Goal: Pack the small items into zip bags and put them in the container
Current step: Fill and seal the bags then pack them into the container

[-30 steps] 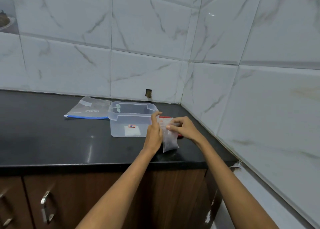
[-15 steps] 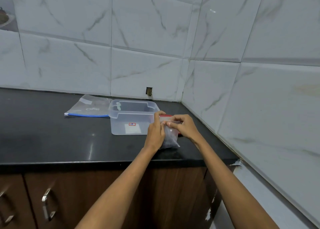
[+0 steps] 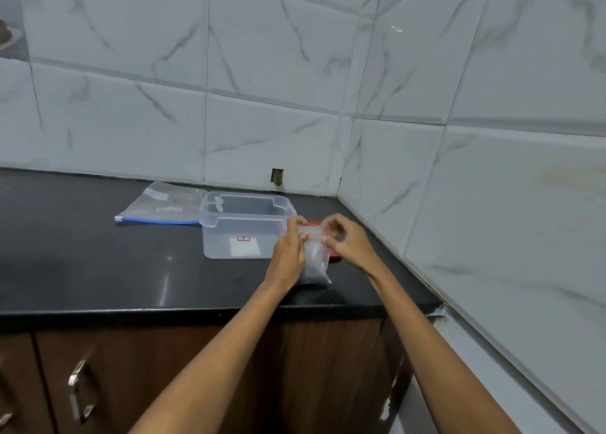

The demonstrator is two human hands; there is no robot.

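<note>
A flat clear pouch (image 3: pixel 164 204) with a blue zip edge lies left, beside the open translucent tub (image 3: pixel 244 225), likely kept close for dropping bags in. Just right, on the glossy black counter (image 3: pixel 98 269), the left hand (image 3: pixel 288 253) and right hand (image 3: pixel 347 240) pinch the bag (image 3: pixel 315 263) along its top strip, probably sealing it; thin crinkly film, bottom resting down.

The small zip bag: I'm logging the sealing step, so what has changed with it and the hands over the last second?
Both hands kept their pinch on the small zip bag at its top strip; the right hand slid a little right along it, away from the left hand. The bag's bottom now rests on the counter. The clear container and large zip bag have not moved.
</note>
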